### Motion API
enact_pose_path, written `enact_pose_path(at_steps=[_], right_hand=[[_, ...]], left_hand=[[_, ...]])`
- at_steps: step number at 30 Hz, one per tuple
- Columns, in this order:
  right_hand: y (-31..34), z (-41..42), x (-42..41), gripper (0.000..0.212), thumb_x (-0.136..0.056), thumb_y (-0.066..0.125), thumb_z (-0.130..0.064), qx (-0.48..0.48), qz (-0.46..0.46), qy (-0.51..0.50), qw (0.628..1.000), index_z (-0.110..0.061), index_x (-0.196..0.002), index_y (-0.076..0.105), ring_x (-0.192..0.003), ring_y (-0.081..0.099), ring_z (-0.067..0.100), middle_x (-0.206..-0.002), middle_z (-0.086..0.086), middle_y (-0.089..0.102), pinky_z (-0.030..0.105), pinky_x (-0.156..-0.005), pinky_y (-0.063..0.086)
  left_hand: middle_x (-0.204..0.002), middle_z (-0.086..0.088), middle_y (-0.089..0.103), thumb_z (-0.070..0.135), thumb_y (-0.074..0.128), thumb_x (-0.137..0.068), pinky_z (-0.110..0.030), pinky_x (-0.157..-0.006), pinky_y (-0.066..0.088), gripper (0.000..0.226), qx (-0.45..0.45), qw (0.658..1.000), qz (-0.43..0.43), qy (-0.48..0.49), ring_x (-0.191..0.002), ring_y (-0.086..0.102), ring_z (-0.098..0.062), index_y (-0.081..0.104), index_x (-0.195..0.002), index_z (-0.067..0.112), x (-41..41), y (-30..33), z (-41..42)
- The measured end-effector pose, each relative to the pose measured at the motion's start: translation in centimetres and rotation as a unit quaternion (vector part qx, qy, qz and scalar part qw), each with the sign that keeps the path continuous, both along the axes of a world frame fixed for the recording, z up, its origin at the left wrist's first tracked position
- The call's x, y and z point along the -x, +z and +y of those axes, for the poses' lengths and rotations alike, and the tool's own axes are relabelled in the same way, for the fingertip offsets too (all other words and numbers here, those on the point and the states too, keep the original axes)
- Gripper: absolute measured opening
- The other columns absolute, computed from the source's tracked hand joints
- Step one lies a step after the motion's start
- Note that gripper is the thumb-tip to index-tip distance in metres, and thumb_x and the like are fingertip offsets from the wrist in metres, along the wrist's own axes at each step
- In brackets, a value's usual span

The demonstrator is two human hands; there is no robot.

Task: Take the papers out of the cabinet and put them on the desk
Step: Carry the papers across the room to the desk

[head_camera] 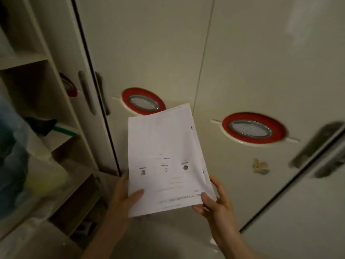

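Observation:
A stapled stack of white printed papers (pixel 166 157) is held up in front of the shut cream cabinet doors (pixel 149 53). My left hand (pixel 124 195) grips its lower left corner, thumb on the top sheet. At the lower right corner my right hand (pixel 212 200) pinches the stack, thumb on top. The print faces away from me, upside down. The open part of the cabinet (pixel 37 101) with its shelves is at the left. No desk is in view.
The shelves at the left hold a blue plastic bag (pixel 11 150), a yellowish thing (pixel 44 176) and a dark object with a green handle (pixel 56 128). Door handles (pixel 86 92) and red oval ornaments (pixel 253 128) stick out from the doors. Pale floor (pixel 168 243) lies below.

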State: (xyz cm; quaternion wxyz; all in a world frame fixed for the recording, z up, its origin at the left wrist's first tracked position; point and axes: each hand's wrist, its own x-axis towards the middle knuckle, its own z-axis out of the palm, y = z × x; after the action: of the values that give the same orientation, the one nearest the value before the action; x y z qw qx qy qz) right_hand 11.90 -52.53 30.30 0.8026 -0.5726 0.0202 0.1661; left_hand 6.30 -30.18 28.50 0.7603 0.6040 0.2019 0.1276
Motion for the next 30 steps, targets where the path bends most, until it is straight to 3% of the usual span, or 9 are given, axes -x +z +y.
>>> enact_pose_path(at_steps=[2,5,7,11,16,23,27,30], right_hand=[[0.0,-2.8,1.1,0.045,-0.084,0.056,0.007,-0.01,-0.001,-0.034,0.999,-0.03,-0.109,0.061,-0.081,0.067,0.026,-0.092,0.008,0.072,0.031,-0.063,0.061],[-0.4,-7.4,2.5,0.047,-0.083,0.054,0.01,-0.021,0.011,-0.104,0.994,-0.031,-0.104,0.063,-0.078,0.065,0.027,-0.083,0.002,0.073,0.031,-0.061,0.061],[-0.7,-10.4,3.7,0.048,-0.083,0.053,0.013,-0.029,0.014,-0.146,0.989,-0.027,-0.107,0.062,-0.081,0.064,0.029,-0.088,0.003,0.072,0.032,-0.06,0.061],[-1.1,-16.8,6.1,0.049,-0.082,0.053,0.013,-0.036,0.01,-0.222,0.974,-0.03,-0.105,0.063,-0.078,0.065,0.027,-0.091,0.005,0.07,0.03,-0.058,0.061],[-1.6,-24.9,9.3,0.048,-0.083,0.052,0.01,-0.044,0.008,-0.297,0.954,-0.03,-0.11,0.059,-0.087,0.068,0.027,-0.096,0.005,0.072,0.033,-0.069,0.062],[-1.1,-35.4,12.7,0.056,-0.076,0.05,0.019,-0.017,-0.003,-0.342,0.94,-0.025,-0.11,0.057,-0.082,0.069,0.026,-0.092,0.01,0.072,0.038,-0.069,0.061],[-0.7,-39.8,14.4,0.079,-0.05,0.049,0.006,0.032,0.008,-0.336,0.941,-0.028,-0.12,0.053,-0.092,0.067,0.022,-0.11,-0.003,0.071,0.034,-0.063,0.053],[-0.1,-43.0,15.6,0.066,-0.058,0.056,0.002,0.033,0.002,-0.377,0.926,-0.024,-0.118,0.052,-0.092,0.07,0.026,-0.111,0.002,0.071,0.035,-0.062,0.057]], left_hand=[[-0.121,0.005,0.066,0.012,0.07,-0.068,-0.045,-0.081,0.058,0.069,0.026,0.997,-0.015,-0.066,-0.104,0.066,-0.025,0.047,-0.13,0.032,-0.6,-0.1,-1.9],[-0.106,0.015,0.073,-0.005,0.061,-0.074,-0.028,-0.067,0.06,0.064,0.029,0.991,-0.039,-0.129,-0.096,0.07,-0.014,0.049,-0.123,0.035,-1.9,0.0,-5.9],[-0.099,0.021,0.074,-0.013,0.056,-0.078,-0.023,-0.066,0.059,0.068,0.023,0.985,-0.044,-0.167,-0.093,0.07,-0.008,0.046,-0.123,0.036,-2.6,0.1,-8.9],[-0.103,0.019,0.073,-0.01,0.058,-0.081,-0.03,-0.071,0.06,0.071,0.02,0.964,-0.035,-0.264,-0.098,0.07,-0.013,0.042,-0.129,0.04,-4.0,0.5,-15.8],[-0.107,0.017,0.073,-0.012,0.056,-0.081,-0.029,-0.074,0.06,0.073,0.01,0.935,-0.047,-0.351,-0.101,0.069,-0.014,0.041,-0.132,0.039,-5.0,1.1,-25.0],[-0.1,0.015,0.075,-0.017,0.051,-0.079,-0.027,-0.068,0.06,0.076,0.027,0.892,-0.047,-0.449,-0.092,0.072,-0.013,0.042,-0.128,0.039,-5.3,1.9,-36.3],[-0.099,0.013,0.076,-0.006,0.06,-0.071,-0.028,-0.067,0.06,0.075,0.008,0.863,-0.063,-0.501,-0.092,0.072,-0.016,0.044,-0.124,0.045,-5.3,2.7,-41.0],[-0.095,0.015,0.076,-0.012,0.056,-0.079,-0.028,-0.068,0.06,0.076,-0.018,0.829,-0.078,-0.553,-0.09,0.072,-0.015,0.039,-0.13,0.042,-6.0,3.6,-45.1]])
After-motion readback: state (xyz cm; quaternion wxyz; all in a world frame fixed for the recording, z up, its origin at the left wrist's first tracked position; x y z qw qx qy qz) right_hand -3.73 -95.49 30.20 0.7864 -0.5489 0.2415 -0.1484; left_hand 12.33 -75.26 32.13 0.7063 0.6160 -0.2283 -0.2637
